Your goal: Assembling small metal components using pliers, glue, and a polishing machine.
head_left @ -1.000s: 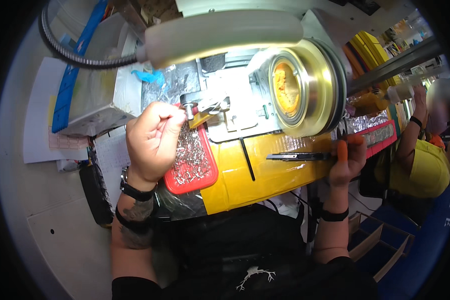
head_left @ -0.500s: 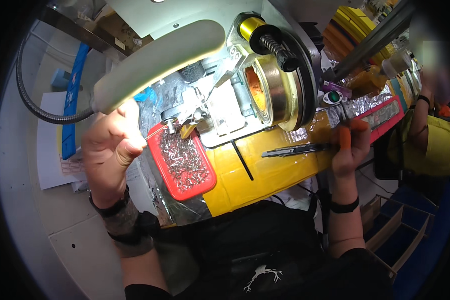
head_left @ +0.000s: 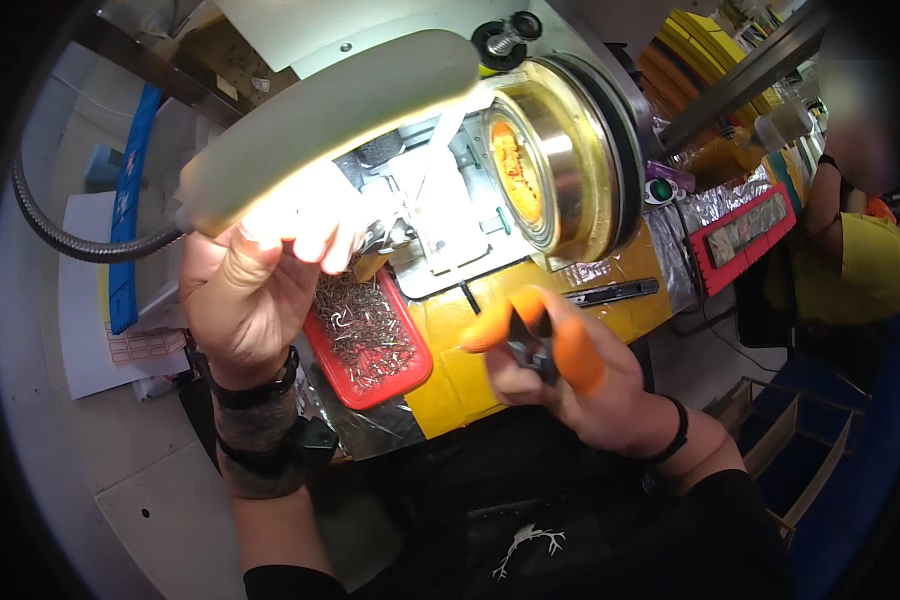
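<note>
Under the lamp, my left hand (head_left: 255,290) is raised with its fingers bent together beside the lit metal fixture (head_left: 395,215). Glare hides its fingertips and whatever they hold. A red tray (head_left: 422,362) of small metal clippings lies below that hand. My right hand (head_left: 605,385), with orange coverings on its fingers, is closed around small dark nippers (head_left: 532,345). Their jaws point up, above the yellow-covered bench top (head_left: 450,400). Behind the right hand lies a black utility knife (head_left: 615,292).
A pale lamp head (head_left: 350,120) on a flexible metal neck hangs low over the left hand. The machine carries a large round drum (head_left: 575,170) with orange material inside. A pink-red frame (head_left: 715,270) lies at the right. Another person's arm (head_left: 825,205) is at far right.
My right hand has come left from the bench's right side to its middle, with the nippers. The left hand has shifted right, further under the lamp; the thin wire it pinched no longer shows.
</note>
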Available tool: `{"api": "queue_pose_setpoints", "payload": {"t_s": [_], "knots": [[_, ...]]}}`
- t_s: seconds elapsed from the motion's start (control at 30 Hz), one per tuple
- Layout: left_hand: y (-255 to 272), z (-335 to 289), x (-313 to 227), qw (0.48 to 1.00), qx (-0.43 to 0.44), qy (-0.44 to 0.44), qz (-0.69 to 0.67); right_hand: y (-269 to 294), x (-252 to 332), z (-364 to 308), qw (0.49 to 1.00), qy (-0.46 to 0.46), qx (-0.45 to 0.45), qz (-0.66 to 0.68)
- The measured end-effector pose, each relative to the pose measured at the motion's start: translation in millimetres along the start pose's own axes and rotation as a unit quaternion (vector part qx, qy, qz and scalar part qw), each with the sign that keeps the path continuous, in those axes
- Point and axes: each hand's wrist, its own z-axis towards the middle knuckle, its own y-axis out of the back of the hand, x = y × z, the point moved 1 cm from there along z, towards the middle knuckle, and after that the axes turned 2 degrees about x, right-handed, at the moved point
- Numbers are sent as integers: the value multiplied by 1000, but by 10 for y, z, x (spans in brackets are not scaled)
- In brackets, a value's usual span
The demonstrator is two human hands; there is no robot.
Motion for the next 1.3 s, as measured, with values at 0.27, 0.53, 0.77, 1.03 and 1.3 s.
{"api": "queue_pose_setpoints", "payload": {"t_s": [0.27, 0.53, 0.77, 1.03, 1.3], "knots": [[-33, -53, 4, 1000, -6, 7, 15, -92, -149, 550, 925, -78, 91, 360], [-251, -61, -101, 991, 29, -12, 133, -26, -230, 650, 934, -56, 93, 341], [-330, -97, -77, 984, -3, -44, 175, -154, -192, 660, 923, -54, 57, 376], [-383, -64, -77, 994, -50, -58, 77, -292, -195, 671, 884, -56, 37, 463], [102, -77, -445, 994, -36, 8, 100, -101, -48, 256, 942, -147, 77, 291]]}}
